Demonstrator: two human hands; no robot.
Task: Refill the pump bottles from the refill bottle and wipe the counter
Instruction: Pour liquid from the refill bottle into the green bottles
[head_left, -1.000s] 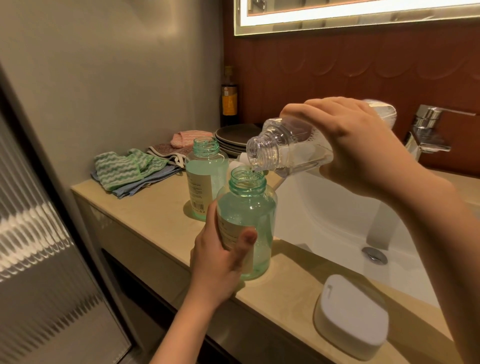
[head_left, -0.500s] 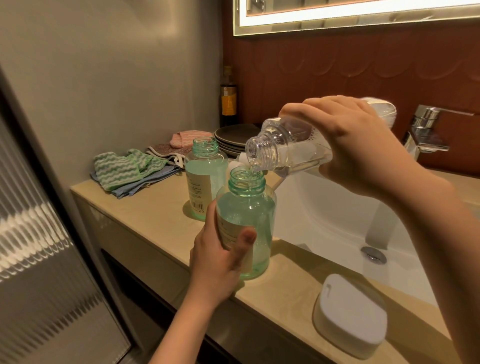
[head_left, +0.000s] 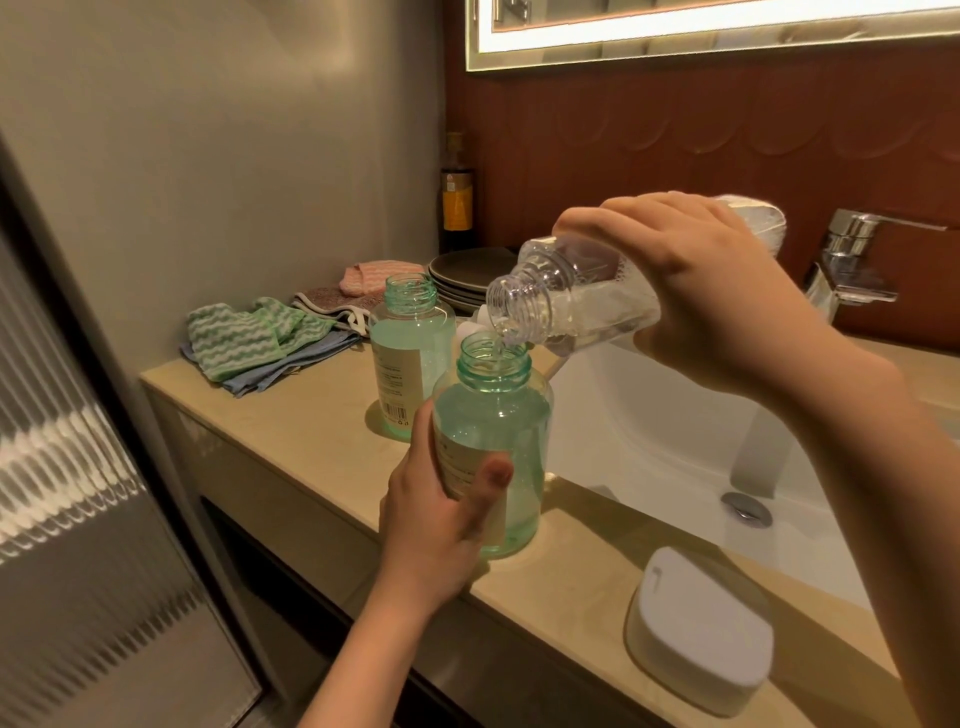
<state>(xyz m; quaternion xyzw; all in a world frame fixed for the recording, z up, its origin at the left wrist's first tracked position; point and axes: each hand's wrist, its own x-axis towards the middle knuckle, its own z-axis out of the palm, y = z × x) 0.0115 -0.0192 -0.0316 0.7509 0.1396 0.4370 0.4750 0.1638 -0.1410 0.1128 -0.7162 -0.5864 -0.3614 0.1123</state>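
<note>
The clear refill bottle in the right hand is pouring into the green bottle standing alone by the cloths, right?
No. In the head view the refill bottle in the right hand pours into the nearer green bottle, which the left hand grips.

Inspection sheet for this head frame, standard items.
Surface: beige counter beside the sink.
Job's things: clear refill bottle tilted, trickling into near green bottle; far green bottle uncapped, upright behind; cloths piled at wall end.
Clutter: stacked plates, dark bottle at the back; white box at front edge.
Hands: left hand grips near green bottle; right hand holds refill bottle.
Cables: nothing seen.
Surroundings: chrome faucet, lit mirror.
</note>
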